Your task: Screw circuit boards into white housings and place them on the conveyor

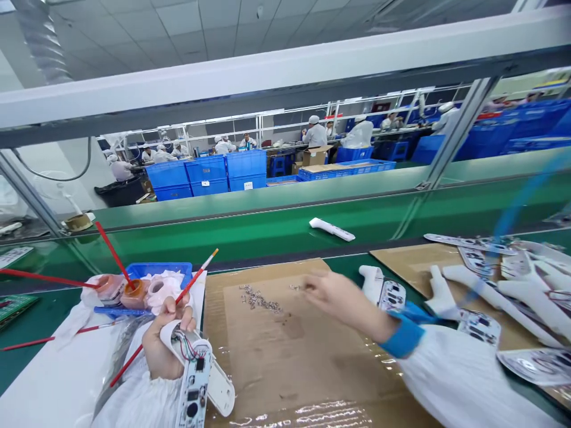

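My left hand (167, 339) is wrapped round a white plastic housing (220, 389) with a circuit board (195, 380) and thin wires hanging from it. A red brush (191, 285) also rests between its fingers. My right hand (328, 292), blurred, has its fingertips pressed together over the cardboard (330, 380), beside a few tiny metal parts (295, 288); whatever it may hold is too small to make out. A pile of small metal parts (259, 299) lies on the cardboard between the hands. A blue band (402, 336) circles the right wrist.
Small jars (134, 292) with red brushes stand by a blue tray (181, 268) at left. More white housings (484, 291) and boards (479, 328) lie at right. One white housing (332, 229) rests on the green belt (267, 229) ahead. People work beyond blue bins (207, 172).
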`<action>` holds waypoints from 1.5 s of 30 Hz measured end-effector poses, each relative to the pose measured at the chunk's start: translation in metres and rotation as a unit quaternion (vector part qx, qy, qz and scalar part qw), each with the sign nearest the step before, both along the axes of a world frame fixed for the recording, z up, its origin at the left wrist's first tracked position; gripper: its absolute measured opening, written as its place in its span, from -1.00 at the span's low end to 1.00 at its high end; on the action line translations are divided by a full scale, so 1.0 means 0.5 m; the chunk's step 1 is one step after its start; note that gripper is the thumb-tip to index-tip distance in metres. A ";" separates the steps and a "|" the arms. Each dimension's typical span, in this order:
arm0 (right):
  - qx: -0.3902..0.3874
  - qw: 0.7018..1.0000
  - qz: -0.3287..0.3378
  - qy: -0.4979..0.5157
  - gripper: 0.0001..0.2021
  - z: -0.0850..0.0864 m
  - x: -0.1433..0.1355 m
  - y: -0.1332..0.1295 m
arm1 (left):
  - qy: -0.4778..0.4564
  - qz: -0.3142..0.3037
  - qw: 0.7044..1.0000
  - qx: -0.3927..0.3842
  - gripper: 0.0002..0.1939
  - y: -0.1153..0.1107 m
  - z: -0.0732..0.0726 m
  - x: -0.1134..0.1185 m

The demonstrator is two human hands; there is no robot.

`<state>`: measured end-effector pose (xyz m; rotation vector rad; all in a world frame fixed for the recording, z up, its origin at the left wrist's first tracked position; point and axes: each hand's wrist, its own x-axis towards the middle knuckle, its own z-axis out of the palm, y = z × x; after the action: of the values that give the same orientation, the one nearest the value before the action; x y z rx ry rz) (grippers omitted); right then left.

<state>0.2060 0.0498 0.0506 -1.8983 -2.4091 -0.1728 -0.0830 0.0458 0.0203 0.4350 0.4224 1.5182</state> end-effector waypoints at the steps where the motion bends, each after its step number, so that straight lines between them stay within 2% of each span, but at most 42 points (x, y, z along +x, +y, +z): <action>1: -0.007 0.998 0.066 0.012 -0.82 -0.006 -0.039 0.012 | -0.001 -0.005 1.000 0.003 -0.83 0.000 -0.002 0.001; 4: -0.019 0.973 0.229 0.028 -0.83 -0.030 -0.132 0.065 | -0.006 -0.020 1.000 0.015 -0.83 0.000 -0.007 0.005; 6: -0.023 0.955 0.295 0.027 -0.83 -0.050 -0.166 0.103 | -0.011 -0.030 0.999 0.022 -0.82 0.003 -0.007 0.005; 9: -0.023 0.939 0.344 0.023 -0.82 -0.080 -0.178 0.141 | -0.025 -0.039 0.999 0.027 -0.80 0.007 -0.004 0.001; 12: -0.027 0.929 0.369 0.023 -0.80 -0.101 -0.164 0.153 | -0.042 -0.043 0.998 0.028 -0.80 0.008 0.002 -0.008; 16: -0.041 0.923 0.381 0.027 -0.82 -0.107 -0.147 0.156 | -0.063 -0.049 0.996 0.028 -0.82 0.005 0.008 -0.016; 20: -0.055 0.924 0.377 0.011 -0.84 -0.104 -0.153 0.156 | -0.081 -0.081 0.992 0.050 -0.84 0.005 0.011 -0.016; 31: -0.046 0.958 0.282 0.017 -0.78 -0.116 -0.172 0.157 | -0.075 -0.063 0.995 -0.031 -0.81 0.002 0.026 -0.011; 35: -0.048 0.958 0.278 0.056 -0.81 -0.099 -0.190 0.138 | -0.080 -0.065 0.994 -0.040 -0.80 0.002 0.027 -0.015; 37: -0.036 0.942 0.313 0.118 -0.83 -0.077 -0.210 0.101 | -0.085 -0.064 0.993 -0.044 -0.78 0.004 0.029 -0.020; 38: -0.020 0.924 0.342 0.170 -0.84 -0.063 -0.221 0.077 | -0.092 -0.062 0.993 -0.046 -0.77 0.004 0.031 -0.023; 40: 0.026 0.848 0.422 0.319 -0.84 -0.038 -0.242 0.024 | -0.108 -0.054 0.992 -0.048 -0.74 0.005 0.037 -0.029; 42: 0.056 0.787 0.484 0.378 -0.83 -0.020 -0.255 -0.024 | -0.121 -0.043 0.990 -0.049 -0.74 0.004 0.044 -0.032; 43: 0.059 0.781 0.504 0.364 -0.80 -0.015 -0.259 -0.042 | -0.124 -0.037 0.990 -0.050 -0.75 0.003 0.048 -0.033; 45: 0.059 0.790 0.533 0.298 -0.70 -0.014 -0.264 -0.064 | -0.122 -0.025 0.991 -0.049 -0.77 0.002 0.052 -0.033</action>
<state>0.0741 0.0178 0.0438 -0.2231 -2.4472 0.2938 -0.0997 0.0468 0.0465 0.1768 0.2900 1.4733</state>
